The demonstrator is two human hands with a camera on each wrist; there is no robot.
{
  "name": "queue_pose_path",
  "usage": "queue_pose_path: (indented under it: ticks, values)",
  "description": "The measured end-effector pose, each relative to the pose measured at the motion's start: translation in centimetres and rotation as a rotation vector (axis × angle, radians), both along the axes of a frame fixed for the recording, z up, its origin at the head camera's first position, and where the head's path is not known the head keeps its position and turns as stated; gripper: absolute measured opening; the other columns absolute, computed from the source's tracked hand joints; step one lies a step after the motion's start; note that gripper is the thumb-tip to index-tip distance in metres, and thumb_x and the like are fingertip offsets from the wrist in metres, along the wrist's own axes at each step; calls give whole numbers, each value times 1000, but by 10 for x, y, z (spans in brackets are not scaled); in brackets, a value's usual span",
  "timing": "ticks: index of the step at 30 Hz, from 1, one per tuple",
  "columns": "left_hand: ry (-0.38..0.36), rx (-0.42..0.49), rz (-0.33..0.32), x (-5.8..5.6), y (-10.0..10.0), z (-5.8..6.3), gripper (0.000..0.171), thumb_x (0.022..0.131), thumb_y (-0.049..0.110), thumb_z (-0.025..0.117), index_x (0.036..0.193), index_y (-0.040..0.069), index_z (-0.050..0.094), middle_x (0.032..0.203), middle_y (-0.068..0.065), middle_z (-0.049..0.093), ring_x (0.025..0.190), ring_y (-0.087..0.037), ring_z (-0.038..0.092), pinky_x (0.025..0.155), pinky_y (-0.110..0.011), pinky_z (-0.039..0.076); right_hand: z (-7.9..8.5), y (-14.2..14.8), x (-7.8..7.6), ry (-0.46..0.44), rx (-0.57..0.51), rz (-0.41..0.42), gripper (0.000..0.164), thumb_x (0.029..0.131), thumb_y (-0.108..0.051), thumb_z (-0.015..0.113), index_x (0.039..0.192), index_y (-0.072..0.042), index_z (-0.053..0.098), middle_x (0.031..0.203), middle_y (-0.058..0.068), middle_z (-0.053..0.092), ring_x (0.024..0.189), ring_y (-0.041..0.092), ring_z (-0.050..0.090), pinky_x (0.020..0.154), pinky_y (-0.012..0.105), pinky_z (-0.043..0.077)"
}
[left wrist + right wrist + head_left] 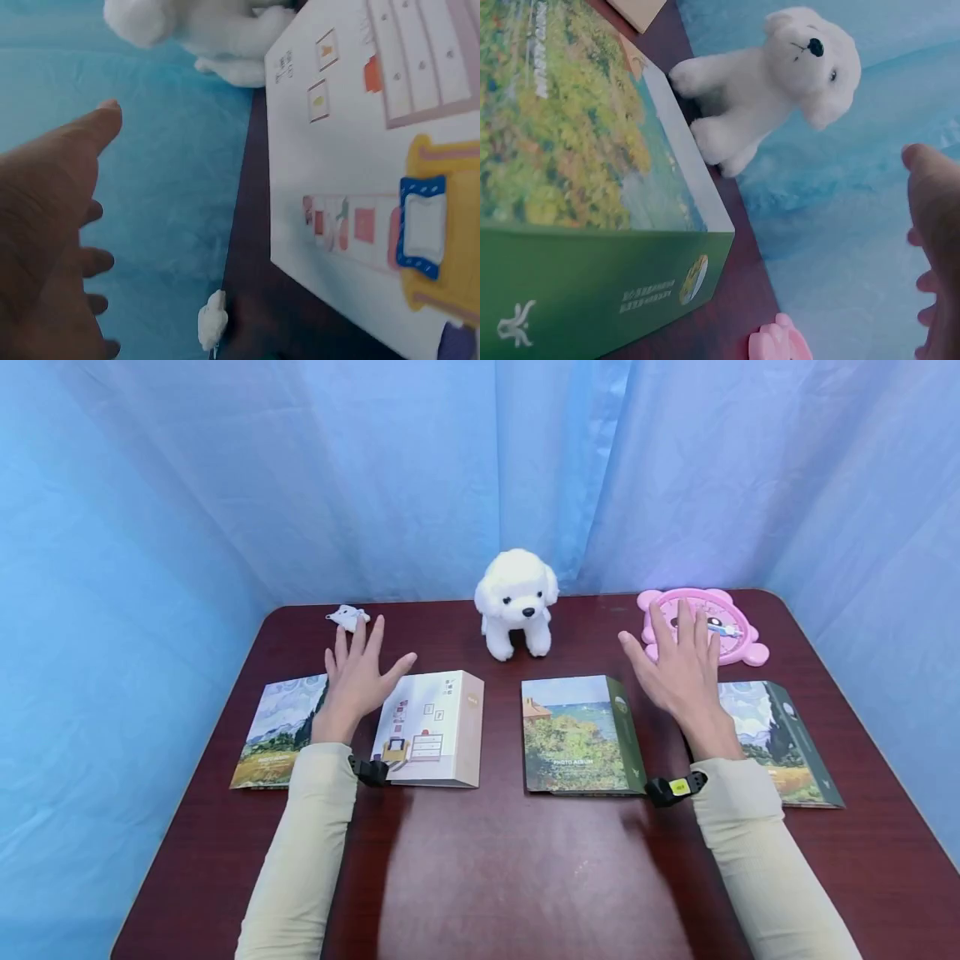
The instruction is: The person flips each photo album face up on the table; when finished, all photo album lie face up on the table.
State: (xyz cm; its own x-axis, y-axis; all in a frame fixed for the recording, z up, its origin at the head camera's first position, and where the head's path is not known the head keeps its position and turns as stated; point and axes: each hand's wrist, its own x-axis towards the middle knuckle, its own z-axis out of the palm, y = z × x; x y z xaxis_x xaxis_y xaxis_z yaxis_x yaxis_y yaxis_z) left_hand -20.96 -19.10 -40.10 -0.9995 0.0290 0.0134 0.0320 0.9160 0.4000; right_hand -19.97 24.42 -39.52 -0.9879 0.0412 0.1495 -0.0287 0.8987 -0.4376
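My left hand (356, 685) hovers with fingers spread above the gap between two photo albums on the left: one with a painted field cover (279, 727), the other white with a drawn room (423, 727). Nothing is in its grasp. Over on the right, my right hand (681, 675) is likewise spread and holds nothing. It hangs between the photo album with a green spine (573, 735) and another painted field album (772, 739), which the forearm partly covers. Its fingertips overlap a pink bear-shaped round object (738, 647) in the head view.
A white plush dog (517, 602) stands at the back middle of the dark red table (495, 877). Near the back left edge lies a small white plush toy (347, 617). Blue curtains (420, 477) hang behind and at both sides.
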Motion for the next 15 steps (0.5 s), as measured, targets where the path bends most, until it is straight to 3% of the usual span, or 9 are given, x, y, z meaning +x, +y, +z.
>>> queue_pose_path:
  ticks: [8,11,15]
  values:
    - [133,243,-20,-3,-23,16,77,93,54,53,154,22,21,159,-9,21,147,-33,14,115,-58,16,13,-19,-12,302,-200,57,72,92,-49,54,151,-17,30,155,10,27,143,30,22,115,54,17]
    - [151,336,4,-3,-33,21,72,93,52,53,153,22,26,156,-9,29,144,-32,24,114,-55,23,18,-32,-17,399,-274,110,68,90,-39,61,147,-12,37,150,12,35,140,29,29,115,49,22]
    - [150,458,35,-1,-47,26,68,93,50,55,151,24,31,150,-8,40,138,-29,36,111,-49,33,25,-52,-23,452,-344,183,65,89,-33,65,144,-9,41,148,14,39,139,26,32,115,44,23]
